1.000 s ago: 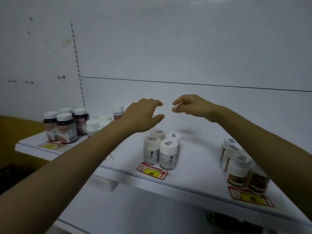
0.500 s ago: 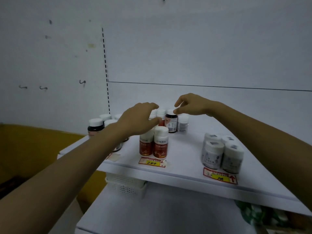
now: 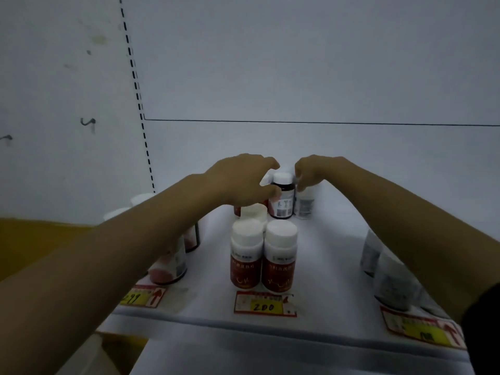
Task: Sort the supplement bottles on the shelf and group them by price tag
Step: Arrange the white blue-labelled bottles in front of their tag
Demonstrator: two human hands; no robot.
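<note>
Both hands had moved forward and down to the back of the shelf (image 3: 327, 255), the left hand (image 3: 243, 182) curved beside the dark bottle (image 3: 282, 197), the right hand (image 3: 315, 170) curled over the white bottle (image 3: 305, 205), though whether either one gripped could not be told.

Wall (image 3: 54, 77): white, scuffed, two small dark hooks (image 3: 88, 122).
Back panel (image 3: 297, 63): white, one horizontal seam (image 3: 324, 122).
Shelf (image 3: 216, 334): white.
Lower left: yellow surface (image 3: 32, 239).
Light: dim.
</note>
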